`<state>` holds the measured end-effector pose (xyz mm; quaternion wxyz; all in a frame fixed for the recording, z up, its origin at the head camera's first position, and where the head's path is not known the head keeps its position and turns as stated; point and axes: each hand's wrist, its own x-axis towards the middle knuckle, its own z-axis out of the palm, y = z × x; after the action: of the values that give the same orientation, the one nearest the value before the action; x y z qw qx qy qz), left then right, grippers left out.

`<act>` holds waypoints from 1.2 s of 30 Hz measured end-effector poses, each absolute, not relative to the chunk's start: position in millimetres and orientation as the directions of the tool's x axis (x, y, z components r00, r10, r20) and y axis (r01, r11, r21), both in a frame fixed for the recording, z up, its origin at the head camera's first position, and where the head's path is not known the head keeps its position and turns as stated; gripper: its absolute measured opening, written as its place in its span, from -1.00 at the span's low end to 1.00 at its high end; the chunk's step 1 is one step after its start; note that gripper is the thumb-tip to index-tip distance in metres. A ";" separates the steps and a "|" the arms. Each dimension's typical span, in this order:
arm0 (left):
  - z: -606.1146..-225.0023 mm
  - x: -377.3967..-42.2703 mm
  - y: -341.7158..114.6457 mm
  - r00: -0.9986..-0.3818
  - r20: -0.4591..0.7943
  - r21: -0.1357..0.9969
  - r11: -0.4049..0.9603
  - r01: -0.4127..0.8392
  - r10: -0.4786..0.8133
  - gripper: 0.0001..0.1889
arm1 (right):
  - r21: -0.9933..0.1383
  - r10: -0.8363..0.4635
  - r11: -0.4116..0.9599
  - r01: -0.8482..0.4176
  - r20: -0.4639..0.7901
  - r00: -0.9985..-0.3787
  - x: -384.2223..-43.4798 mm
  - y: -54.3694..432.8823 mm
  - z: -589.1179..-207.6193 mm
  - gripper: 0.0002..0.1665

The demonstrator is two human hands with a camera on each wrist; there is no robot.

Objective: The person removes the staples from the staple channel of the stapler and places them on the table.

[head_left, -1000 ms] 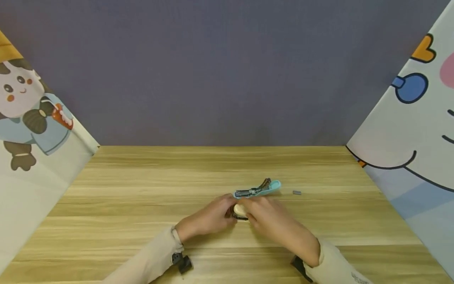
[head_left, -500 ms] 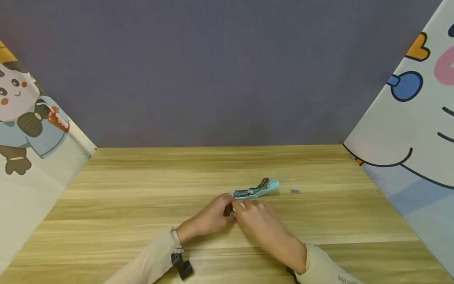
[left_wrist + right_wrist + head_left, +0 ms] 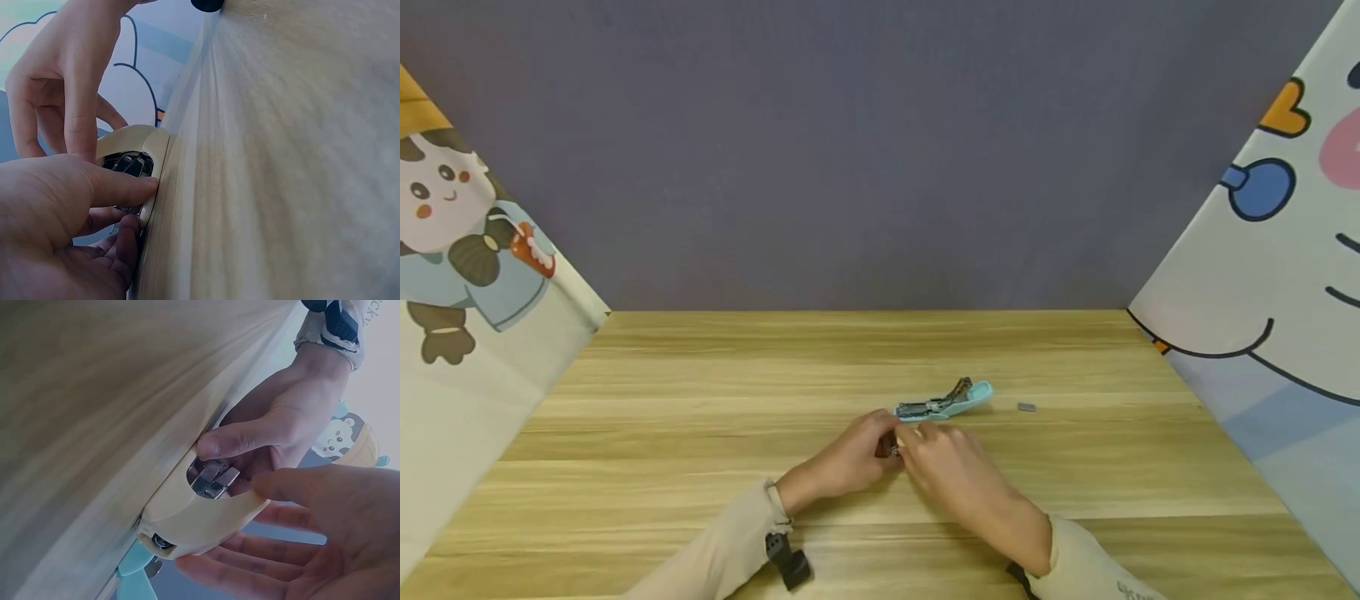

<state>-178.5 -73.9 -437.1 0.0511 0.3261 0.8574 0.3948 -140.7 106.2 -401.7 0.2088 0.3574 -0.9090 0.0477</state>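
A cream stapler lies between both hands, mostly hidden by them in the head view. In the right wrist view its metal parts show in the gap between its cream top and base. My left hand grips one end, the thumb laid on the cream edge and the fingers curled beneath. My right hand holds the upper part, thumb on one side and fingers on the other. Just behind the hands rests a light blue stapler, opened out with its metal insides facing up.
To the right of the blue stapler is a small grey strip of staples. The wooden table meets a dark grey panel at the back. Cartoon-printed panels flank both sides.
Between one second and half a second ago, my right hand turned and came left over the cream stapler, covering more of it. Since then both hands have stayed almost still.
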 end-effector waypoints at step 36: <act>-437.6 -177.1 -75.2 -0.792 0.133 0.760 0.452 0.467 0.595 -0.81 | -0.314 -0.596 0.647 -0.695 0.361 -0.718 -145.8 128.0 -390.5 -0.83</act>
<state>-177.1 -75.2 -437.6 0.0764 0.3131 0.8486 0.4196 -145.8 128.0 -390.5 0.1132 0.3583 -0.9004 0.2193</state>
